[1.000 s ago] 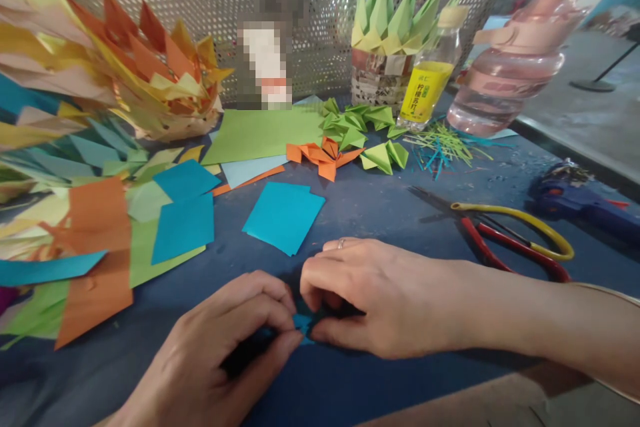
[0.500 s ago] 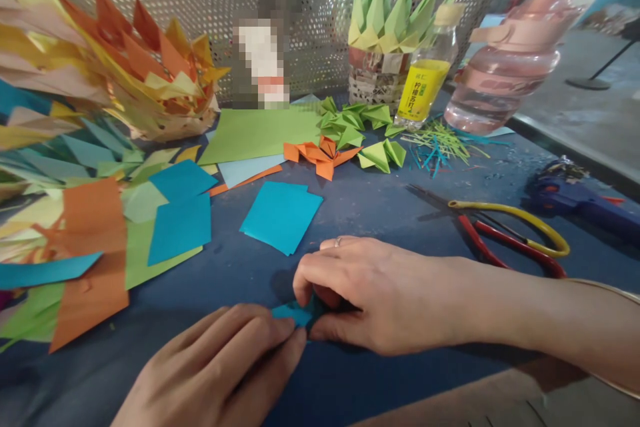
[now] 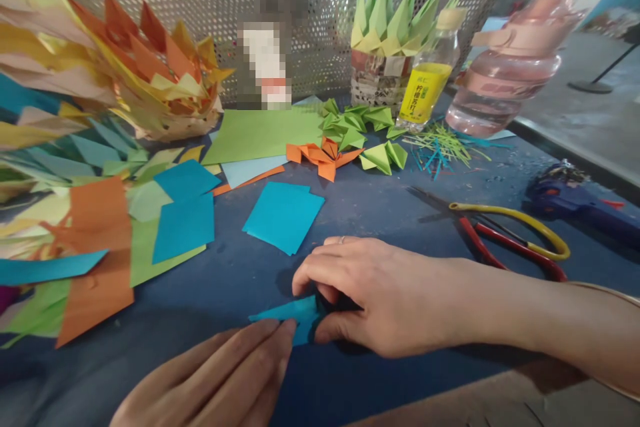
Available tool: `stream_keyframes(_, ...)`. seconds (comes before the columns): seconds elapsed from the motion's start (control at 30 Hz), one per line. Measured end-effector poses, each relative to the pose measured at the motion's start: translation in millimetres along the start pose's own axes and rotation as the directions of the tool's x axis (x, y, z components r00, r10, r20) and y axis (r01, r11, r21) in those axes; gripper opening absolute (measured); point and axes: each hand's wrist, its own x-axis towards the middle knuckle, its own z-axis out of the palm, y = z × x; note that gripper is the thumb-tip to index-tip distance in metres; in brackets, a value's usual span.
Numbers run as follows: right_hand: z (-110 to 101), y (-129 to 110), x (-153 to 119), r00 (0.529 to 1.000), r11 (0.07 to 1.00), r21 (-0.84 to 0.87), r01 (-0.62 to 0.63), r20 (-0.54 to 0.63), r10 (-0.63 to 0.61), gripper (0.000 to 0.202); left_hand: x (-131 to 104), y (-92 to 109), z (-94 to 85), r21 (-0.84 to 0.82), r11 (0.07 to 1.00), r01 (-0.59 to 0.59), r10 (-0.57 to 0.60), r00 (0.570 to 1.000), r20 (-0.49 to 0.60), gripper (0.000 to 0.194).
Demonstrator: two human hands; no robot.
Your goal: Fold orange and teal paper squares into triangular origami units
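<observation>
A small folded piece of blue paper (image 3: 293,310) lies on the dark blue tabletop near the front. My left hand (image 3: 215,373) has its fingertips and thumb pressed together over the paper's near edge. At the paper's right end, my right hand (image 3: 370,293) curls its fingers, with the thumb touching the paper; part of that grip is in shadow. Beyond my hands lies a short stack of blue paper squares (image 3: 285,217). More blue squares (image 3: 184,228) rest to the left. To the right, scissors (image 3: 505,227) with one yellow and one red handle lie open.
Folded orange (image 3: 326,155) and green paper pieces (image 3: 383,157) sit at the centre back. Behind stand a paper basket (image 3: 383,77), a yellow-labelled bottle (image 3: 424,97) and a pink water bottle (image 3: 505,90). A glue gun (image 3: 575,203) is far right; paper sheets (image 3: 100,233) crowd the left.
My left fingers have shifted slightly back and left, and more of the folded blue paper shows, with a pointed flap to the left. My right hand stays nearly in place.
</observation>
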Motion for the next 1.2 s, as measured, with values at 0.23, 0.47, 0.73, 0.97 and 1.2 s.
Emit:
stream_keyframes(0.23, 16, 1, 0, 0.989, 0.997, -0.077, -0.001, -0.150, -0.010, 0.019, -3, 0, -1.7, 0.004, 0.999, 0.033, -0.033, 0.999, -0.018, 0.020)
stream_keyframes(0.47, 19, -3, -1, 0.979, 1.000, -0.012, -0.026, -0.202, 0.023, 0.007, -4, 1, -1.3, 0.009, 1.000, 0.004, -0.003, 0.999, -0.042, 0.037)
stream_keyframes(0.73, 14, -3, -2, 0.989, 0.998, 0.059, 0.036, -0.146, -0.027, 0.016, 11, 4, -1.8, 0.012, 0.999, 0.038, -0.037, 0.999, -0.040, 0.035)
stream_keyframes(0.97, 8, 4, 0, 0.960, 0.962, 0.040, 0.272, -0.079, -0.268, 0.027, 20, 4, -0.3, 0.018, 0.995, 0.096, -0.093, 0.988, -0.125, 0.032)
stream_keyframes(1.2, 8, 9, -1, 0.934, 0.934, -0.165, 0.317, -0.114, -0.337, 0.021, 25, 3, -1.9, -0.001, 1.000, 0.010, -0.010, 0.993, -0.119, 0.040)
